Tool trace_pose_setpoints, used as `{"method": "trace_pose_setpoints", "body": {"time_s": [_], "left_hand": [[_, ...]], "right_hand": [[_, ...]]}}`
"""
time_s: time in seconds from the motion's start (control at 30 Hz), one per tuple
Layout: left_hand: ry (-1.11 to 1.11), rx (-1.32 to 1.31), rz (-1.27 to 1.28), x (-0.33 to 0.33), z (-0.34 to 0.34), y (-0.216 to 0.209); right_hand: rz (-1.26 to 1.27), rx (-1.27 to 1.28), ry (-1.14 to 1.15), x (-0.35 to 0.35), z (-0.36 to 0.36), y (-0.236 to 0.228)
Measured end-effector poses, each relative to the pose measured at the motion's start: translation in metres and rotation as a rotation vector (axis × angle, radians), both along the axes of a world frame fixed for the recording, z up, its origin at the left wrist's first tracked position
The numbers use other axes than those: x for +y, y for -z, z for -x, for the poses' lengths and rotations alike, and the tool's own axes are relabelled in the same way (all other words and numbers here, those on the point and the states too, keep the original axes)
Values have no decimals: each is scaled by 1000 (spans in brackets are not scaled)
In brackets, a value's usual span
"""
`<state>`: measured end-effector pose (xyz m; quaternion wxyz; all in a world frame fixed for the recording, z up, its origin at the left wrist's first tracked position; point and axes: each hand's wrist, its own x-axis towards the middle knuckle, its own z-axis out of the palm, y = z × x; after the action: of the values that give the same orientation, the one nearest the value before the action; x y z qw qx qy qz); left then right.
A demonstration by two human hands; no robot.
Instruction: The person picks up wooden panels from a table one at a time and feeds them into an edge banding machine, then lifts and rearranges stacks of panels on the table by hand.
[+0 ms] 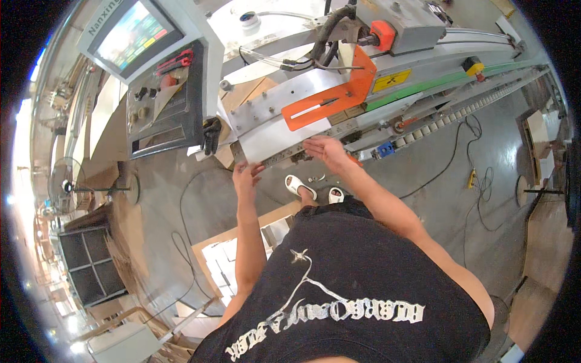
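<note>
A white panel (269, 138) lies on the front of a machine, partly under an orange guard plate (330, 104). My left hand (246, 176) is at the panel's near left corner, its fingers loosely bent and apart. Farther right, my right hand (328, 151) rests with stretched fingers at the panel's near edge, beside the metal rail (344, 129). Neither hand is wrapped round anything that I can see. A pen-like thing (315, 107) lies on the orange plate.
A control panel with a lit screen (130, 37) stands at the left, a black glove (210, 135) by its lower corner. A chain-like conveyor track (448, 116) runs off right. Cables (433, 175) cross the floor. White pieces (223, 263) lie on a board left of my body.
</note>
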<state>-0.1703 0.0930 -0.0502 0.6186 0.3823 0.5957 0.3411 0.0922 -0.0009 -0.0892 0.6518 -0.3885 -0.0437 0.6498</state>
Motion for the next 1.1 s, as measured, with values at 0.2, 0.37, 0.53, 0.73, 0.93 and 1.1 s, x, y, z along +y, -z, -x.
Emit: {"method": "trace_pose_setpoints", "body": {"time_s": [0.2,0.37,0.53,0.73,0.93,1.1], "left_hand": [[98,-194,29,-20,-54,1],[173,-310,49,-34,-105,5],[204,-483,37,-47,-146,16],[437,-487,107,-62,-161,9],[618,-419,204,-91,-66,58],[479,461,22,-154,67,161]], "right_hand": [[98,-126,97,-16,-54,-32],[184,-125,254,-23,-97,-20],[45,-71,329,-36,-135,3],[347,-926,11,-57,-134,-15],[405,-2417,-259,-123,-121,15],[445,-2501,-175,-122,-131,44]]}}
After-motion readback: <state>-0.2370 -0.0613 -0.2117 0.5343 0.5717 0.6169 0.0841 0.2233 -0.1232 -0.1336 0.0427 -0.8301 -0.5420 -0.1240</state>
